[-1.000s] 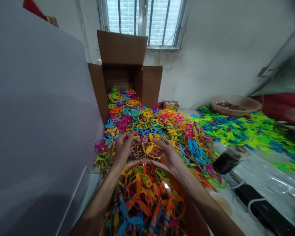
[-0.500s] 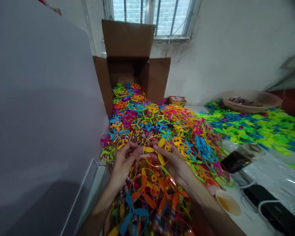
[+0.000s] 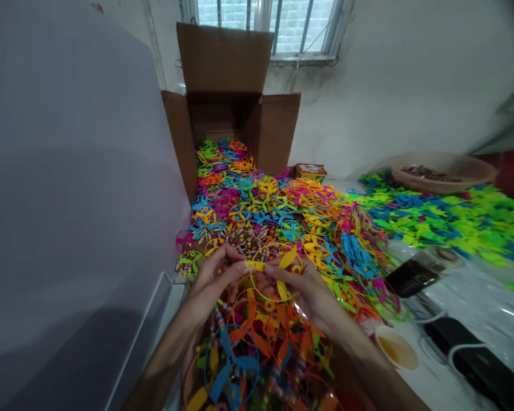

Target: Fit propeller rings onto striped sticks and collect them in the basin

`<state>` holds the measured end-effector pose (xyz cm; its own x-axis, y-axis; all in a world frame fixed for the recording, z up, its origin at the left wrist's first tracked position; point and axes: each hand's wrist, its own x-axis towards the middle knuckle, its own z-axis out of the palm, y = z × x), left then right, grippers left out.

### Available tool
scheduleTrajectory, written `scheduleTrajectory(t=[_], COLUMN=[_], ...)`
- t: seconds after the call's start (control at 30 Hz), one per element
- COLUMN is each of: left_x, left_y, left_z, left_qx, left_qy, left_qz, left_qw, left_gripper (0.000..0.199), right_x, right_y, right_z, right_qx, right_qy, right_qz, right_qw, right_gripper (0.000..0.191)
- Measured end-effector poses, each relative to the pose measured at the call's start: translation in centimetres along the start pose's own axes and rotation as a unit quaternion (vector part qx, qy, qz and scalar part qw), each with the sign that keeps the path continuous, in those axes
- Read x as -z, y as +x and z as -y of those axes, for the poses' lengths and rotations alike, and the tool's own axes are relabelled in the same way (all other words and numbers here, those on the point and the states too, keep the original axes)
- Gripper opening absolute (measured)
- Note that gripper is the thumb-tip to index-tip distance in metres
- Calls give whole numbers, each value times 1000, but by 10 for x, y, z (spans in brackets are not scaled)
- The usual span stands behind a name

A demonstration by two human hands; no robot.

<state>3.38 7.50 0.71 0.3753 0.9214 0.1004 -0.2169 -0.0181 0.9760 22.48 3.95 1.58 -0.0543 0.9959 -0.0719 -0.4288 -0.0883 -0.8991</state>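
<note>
Both hands meet above a heap of plastic parts. My right hand [image 3: 306, 288] is closed on a yellow ringed propeller [image 3: 288, 258], a thin hoop with several flat blades inside. My left hand [image 3: 216, 274] is closed in a pinch at the hoop's left side, thumb and finger at the outer end of a blade. Whether a smaller piece is also between those fingers I cannot tell. Below the hands lie orange ringed propellers [image 3: 261, 342] and a blue ringed propeller [image 3: 231, 365], with striped sticks among them.
An open cardboard box [image 3: 223, 63] spills a pile of colourful ringed propellers [image 3: 261, 200]. Small striped pieces [image 3: 248, 237] lie before it. At right are green and blue plastic parts [image 3: 445, 220], a shallow basin [image 3: 443, 177], a cup [image 3: 396, 348] and a black device [image 3: 475, 354]. A pale panel [image 3: 89, 171] stands at left.
The yellow propeller and my right hand have shifted slightly lower. My left fingertips now meet the blade's end. The view has moved a little.
</note>
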Motion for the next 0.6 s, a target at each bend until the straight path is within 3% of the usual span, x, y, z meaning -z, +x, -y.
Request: scheduleTrajectory(t=[0.2,0.33,0.6], left_x=[1,4,15], left_y=[-3,-2,-1], left_z=[-1,-3,-19], left_qx=[2,-2,35], left_qy=[22,43,127], left_qz=[8,19,110], left_qw=[1000,999,985], left_gripper=[24,25,33], right_x=[-2,-3,1], right_y=[-2,-5,-7], right_z=[1,3,1], right_qx=[8,11,31], right_qy=[-13,-16,-65], right_qz=[-14,9,15], right_qw=[1000,1000,997], right_gripper=[21,19,18])
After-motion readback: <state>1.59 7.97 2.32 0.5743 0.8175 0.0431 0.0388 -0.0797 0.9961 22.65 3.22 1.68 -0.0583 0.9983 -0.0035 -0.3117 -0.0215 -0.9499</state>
